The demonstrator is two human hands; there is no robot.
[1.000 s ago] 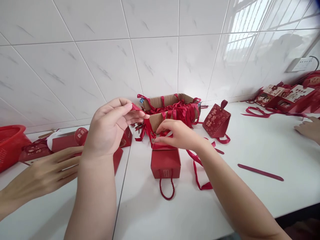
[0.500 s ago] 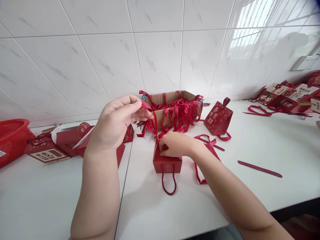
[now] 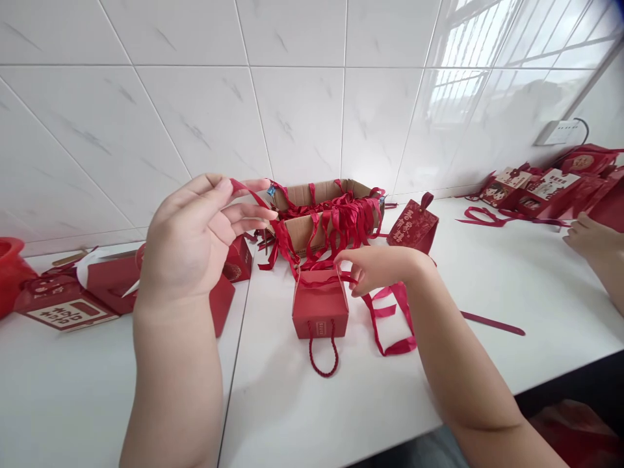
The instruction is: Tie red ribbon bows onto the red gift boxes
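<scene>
A small red gift box (image 3: 319, 309) with a twisted cord handle (image 3: 324, 375) stands on the white table before me. Red ribbon (image 3: 253, 196) stretches from my left hand down to the top of this box. My left hand (image 3: 195, 227) is raised left of the box, pinching the ribbon between thumb and index finger, the other fingers loosely spread. At the box's upper right edge, my right hand (image 3: 380, 270) grips the ribbon where it comes out across the top. More ribbon lies in a loop on the table below my right hand.
Behind the box, a cardboard carton (image 3: 302, 235) has many red ribbons draped over its rim. A patterned red box (image 3: 414, 224) stands right of it. Several red boxes (image 3: 73, 302) and a red basket (image 3: 8, 273) are at left. Another person's hand (image 3: 595, 237) is by boxes at far right.
My left hand has moved left, drawing the ribbon outward. My right hand has shifted from over the box top to its right edge. Another person's hand has come into view at right.
</scene>
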